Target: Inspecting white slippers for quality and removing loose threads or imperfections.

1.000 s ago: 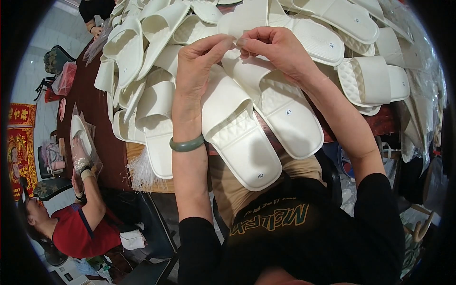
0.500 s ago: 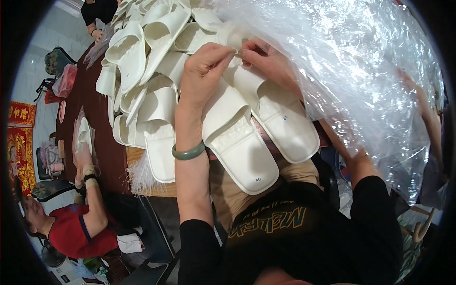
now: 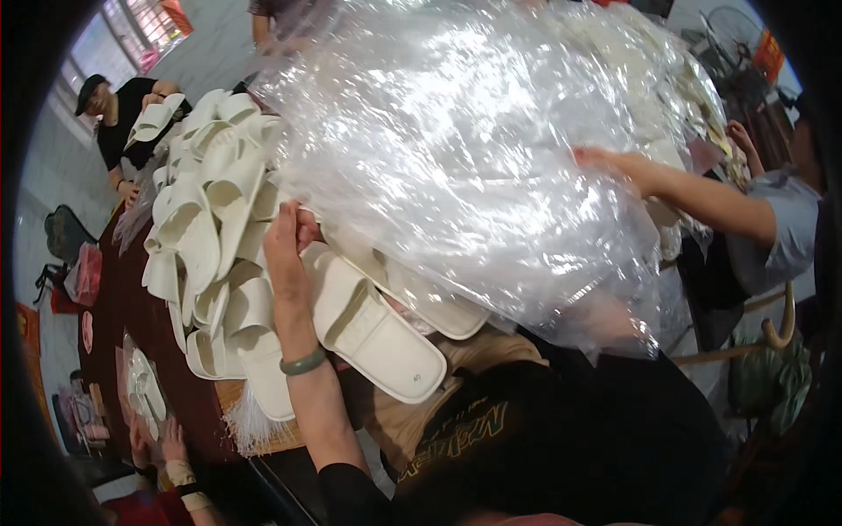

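Note:
My left hand (image 3: 288,241), with a green bangle on the wrist, is raised at the toe end of a white slipper (image 3: 386,355). Its fingers are closed and bunched together; what is between them is too small to make out. A second white slipper (image 3: 438,304) lies beside the first, partly under a large clear plastic sheet (image 3: 474,149). That plastic covers my right forearm (image 3: 605,316) and most of my right hand, so its fingers cannot be read. Reddish fingertips show beside my left hand, but whose they are is unclear.
White slippers (image 3: 189,228) are heaped left of my hands on the dark red table (image 3: 105,298). Thin clear strands (image 3: 254,425) hang at its near edge. A co-worker's hand (image 3: 614,167) touches the plastic at right. Other people's hands are at far left and lower left, one pair by a bagged slipper (image 3: 143,386).
The view has shifted, so my hands and the slippers appear further left and lower. The plastic sheet now spreads over my right hand and part of the second slipper.

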Demonstrator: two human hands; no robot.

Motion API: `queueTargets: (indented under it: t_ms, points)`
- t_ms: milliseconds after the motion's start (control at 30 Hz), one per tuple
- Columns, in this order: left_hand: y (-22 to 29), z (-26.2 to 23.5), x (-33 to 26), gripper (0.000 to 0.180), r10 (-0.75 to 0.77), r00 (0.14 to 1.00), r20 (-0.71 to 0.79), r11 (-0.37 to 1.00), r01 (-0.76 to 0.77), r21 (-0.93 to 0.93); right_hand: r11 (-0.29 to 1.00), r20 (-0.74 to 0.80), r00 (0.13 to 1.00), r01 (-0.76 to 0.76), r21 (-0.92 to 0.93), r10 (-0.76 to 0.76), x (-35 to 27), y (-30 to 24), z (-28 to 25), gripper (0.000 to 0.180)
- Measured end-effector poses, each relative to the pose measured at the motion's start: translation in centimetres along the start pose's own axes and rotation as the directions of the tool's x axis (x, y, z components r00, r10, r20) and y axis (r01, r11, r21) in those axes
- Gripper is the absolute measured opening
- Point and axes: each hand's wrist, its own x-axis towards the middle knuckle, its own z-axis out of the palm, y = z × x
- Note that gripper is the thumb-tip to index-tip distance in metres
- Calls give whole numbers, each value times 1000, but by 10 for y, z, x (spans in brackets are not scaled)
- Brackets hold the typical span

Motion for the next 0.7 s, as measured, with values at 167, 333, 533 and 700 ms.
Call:
queueTargets:
  t_ms: [167, 333, 533, 700]
  points:
    - [-7, 9, -6, 38, -41, 966, 256, 993, 10, 121, 991, -299, 953, 85, 103, -50, -58, -86, -59, 71]
    - [12, 6, -18, 37, 16, 961, 276, 997, -37, 70, 892, -515, 837, 76, 445, 186, -19, -71, -109, 81]
    - [59, -24, -61, 51, -65, 998, 1, 975, 64, -213, 728, 151, 898, -425, 537, 413, 106, 45, -73, 84]
    - [59, 9, -129, 64, -201, 844, 497, 939, 310, -147, 852, 152, 949, -315, 418, 276, 119, 42, -52, 102]
